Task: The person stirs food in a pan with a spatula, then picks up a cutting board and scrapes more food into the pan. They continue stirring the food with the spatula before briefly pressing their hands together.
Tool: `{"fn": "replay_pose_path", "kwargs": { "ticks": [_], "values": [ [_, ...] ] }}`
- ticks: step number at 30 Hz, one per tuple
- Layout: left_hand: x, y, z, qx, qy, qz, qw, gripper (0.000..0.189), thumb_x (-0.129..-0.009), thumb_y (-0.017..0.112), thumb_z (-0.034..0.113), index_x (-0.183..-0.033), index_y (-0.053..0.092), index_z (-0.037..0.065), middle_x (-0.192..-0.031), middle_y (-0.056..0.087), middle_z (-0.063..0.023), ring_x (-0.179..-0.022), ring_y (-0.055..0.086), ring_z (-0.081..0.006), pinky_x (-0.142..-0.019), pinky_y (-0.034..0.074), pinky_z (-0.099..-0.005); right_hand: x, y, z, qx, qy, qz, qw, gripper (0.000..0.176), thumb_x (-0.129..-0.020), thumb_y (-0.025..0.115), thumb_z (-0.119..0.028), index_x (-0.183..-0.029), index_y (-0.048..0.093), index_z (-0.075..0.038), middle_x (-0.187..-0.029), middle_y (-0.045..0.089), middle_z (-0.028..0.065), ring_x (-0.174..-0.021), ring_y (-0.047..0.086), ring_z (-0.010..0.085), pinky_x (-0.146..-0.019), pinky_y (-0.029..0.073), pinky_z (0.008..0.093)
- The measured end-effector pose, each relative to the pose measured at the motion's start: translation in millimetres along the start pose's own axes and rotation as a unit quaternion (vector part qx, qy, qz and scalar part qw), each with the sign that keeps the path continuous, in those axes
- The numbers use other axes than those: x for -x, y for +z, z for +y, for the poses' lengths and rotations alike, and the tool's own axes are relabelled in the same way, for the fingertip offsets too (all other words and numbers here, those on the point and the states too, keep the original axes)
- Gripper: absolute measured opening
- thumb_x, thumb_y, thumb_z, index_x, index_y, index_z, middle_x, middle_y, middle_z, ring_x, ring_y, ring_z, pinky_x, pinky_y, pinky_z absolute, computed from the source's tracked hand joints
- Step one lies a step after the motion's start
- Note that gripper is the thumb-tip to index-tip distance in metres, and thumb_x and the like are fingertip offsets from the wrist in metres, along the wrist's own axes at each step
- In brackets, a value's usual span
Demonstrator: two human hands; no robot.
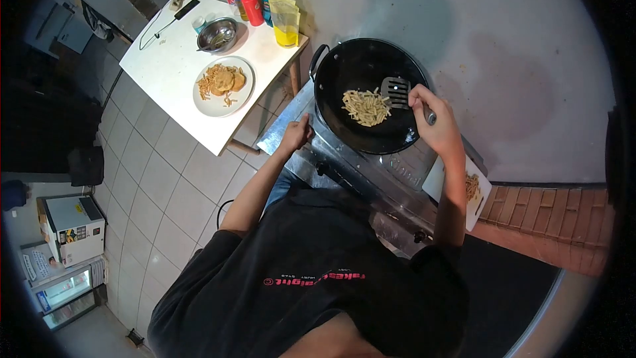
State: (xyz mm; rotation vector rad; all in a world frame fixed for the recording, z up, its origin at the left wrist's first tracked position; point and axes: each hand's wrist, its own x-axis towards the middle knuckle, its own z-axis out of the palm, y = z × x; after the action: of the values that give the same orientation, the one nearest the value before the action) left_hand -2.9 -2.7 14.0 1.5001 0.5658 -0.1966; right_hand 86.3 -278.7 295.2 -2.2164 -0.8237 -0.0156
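My right hand [437,119] grips the handle of a slotted spatula [396,92] over the right side of a black wok [358,63]. The spatula's blade is inside the wok, beside a small heap of pale, short strips of food [366,107]. My left hand [296,134] is by the left front edge of the metal stove [344,169], below the wok's loop handle [318,59]. Its fingers are curled and the thumb points up; whether they hold anything is hidden.
On the white table [172,86] stand a plate [205,107] of food, a metal bowl [217,34], a red squeeze bottle [252,8] and a yellow pouch [285,20]. A white board [478,209] with brown food strips lies beneath my right forearm. A wall [517,59] rises behind the stove.
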Motion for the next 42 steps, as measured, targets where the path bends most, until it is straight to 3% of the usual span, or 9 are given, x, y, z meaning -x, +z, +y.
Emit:
{"fn": "replay_pose_path", "kwargs": {
  "ticks": [8,13,15,22,25,27,30,35,42],
  "values": [
    [0.4,0.6,0.6,-0.012,0.008,-0.002,1.0,0.071,-0.096,0.038,0.061,-0.05,0.049,0.008,-0.046,0.047,-0.0025,-0.034,0.039,-0.0132,-0.034,0.027,-0.0268,-44.5,-18.5,70.9,-0.051,0.125,-0.058,0.989,0.008,-0.08,0.044,-0.001,-0.08,0.052,-0.002,-0.056,0.046,0.0025,-0.053,0.042,0.0121,-0.052,0.034,0.0301],
    [-9.9,0.9,-13.2,0.006,0.008,0.003,1.0,0.073,-0.096,0.038,0.06,-0.049,0.054,0.006,-0.044,0.045,-0.0034,-0.035,0.041,-0.014,-0.038,0.03,-0.0276,-65.2,-15.3,106.1,-0.055,0.097,-0.074,0.991,0.008,-0.081,0.043,-0.002,-0.079,0.051,-0.004,-0.055,0.042,-0.0015,-0.051,0.036,0.0071,-0.045,0.028,0.029],
    [-10.4,0.4,-12.7,0.019,0.009,-0.004,1.0,0.073,-0.096,0.038,0.06,-0.049,0.054,0.006,-0.044,0.046,-0.0034,-0.035,0.041,-0.014,-0.038,0.03,-0.0277,-69.3,-9.1,104.1,-0.158,0.21,-0.135,0.955,0.007,-0.082,0.045,-0.004,-0.083,0.051,-0.006,-0.058,0.043,-0.0029,-0.049,0.036,0.0052,-0.041,0.025,0.0256],
    [-4.4,1.7,-7.4,0.0,-0.003,0.011,1.0,0.073,-0.096,0.038,0.06,-0.049,0.054,0.006,-0.042,0.044,-0.0031,-0.034,0.04,-0.0141,-0.038,0.03,-0.028,-35.3,46.6,103.6,-0.45,0.217,-0.065,0.864,0.01,-0.084,0.045,-0.001,-0.086,0.049,-0.009,-0.064,0.044,-0.0025,-0.049,0.033,0.0031,-0.041,0.026,0.02],
    [-10.9,0.9,-13.7,-0.005,0.008,0.018,1.0,0.073,-0.096,0.038,0.06,-0.049,0.053,0.006,-0.042,0.044,-0.0029,-0.034,0.04,-0.014,-0.038,0.03,-0.0278,-8.3,62.3,78.1,-0.367,0.143,-0.026,0.919,0.011,-0.087,0.043,0.0,-0.085,0.051,-0.007,-0.066,0.049,-0.0032,-0.056,0.041,0.003,-0.048,0.032,0.0194],
    [-7.4,0.8,-10.0,-0.004,-0.021,0.014,1.0,0.073,-0.097,0.038,0.059,-0.048,0.053,0.006,-0.042,0.043,-0.0029,-0.034,0.041,-0.0135,-0.038,0.029,-0.0272,10.3,71.8,56.2,-0.207,-0.017,0.002,0.978,0.01,-0.088,0.044,0.002,-0.083,0.051,-0.005,-0.069,0.047,-0.002,-0.062,0.045,0.0045,-0.056,0.035,0.0204],
    [-10.1,1.5,-14.5,0.008,-0.01,0.015,1.0,0.073,-0.097,0.037,0.058,-0.048,0.052,0.006,-0.041,0.043,-0.0028,-0.034,0.039,-0.0131,-0.037,0.028,-0.0271,32.0,72.3,5.4,-0.072,-0.126,-0.012,0.989,0.009,-0.083,0.053,0.003,-0.088,0.056,-0.003,-0.075,0.055,0.0124,-0.067,0.056,0.025,-0.064,0.046,0.0335],
    [-7.6,1.8,-7.2,0.005,-0.01,0.008,1.0,0.074,-0.098,0.036,0.058,-0.048,0.051,0.006,-0.041,0.041,-0.0024,-0.033,0.037,-0.0128,-0.037,0.026,-0.0275,54.8,73.6,-22.5,0.129,-0.163,-0.12,0.971,0.026,-0.073,0.06,0.0,-0.097,0.057,-0.009,-0.09,0.055,0.0075,-0.083,0.054,0.0267,-0.069,0.051,0.0389],
    [-9.0,0.5,-12.8,-0.01,0.012,0.009,1.0,0.074,-0.098,0.035,0.059,-0.048,0.052,0.007,-0.041,0.041,-0.0023,-0.034,0.039,-0.013,-0.037,0.027,-0.0274,68.8,60.3,-41.2,0.189,-0.17,-0.149,0.956,0.03,-0.073,0.062,-0.003,-0.101,0.058,-0.011,-0.096,0.054,0.0055,-0.088,0.054,0.0255,-0.07,0.053,0.0376]
  ]
}}
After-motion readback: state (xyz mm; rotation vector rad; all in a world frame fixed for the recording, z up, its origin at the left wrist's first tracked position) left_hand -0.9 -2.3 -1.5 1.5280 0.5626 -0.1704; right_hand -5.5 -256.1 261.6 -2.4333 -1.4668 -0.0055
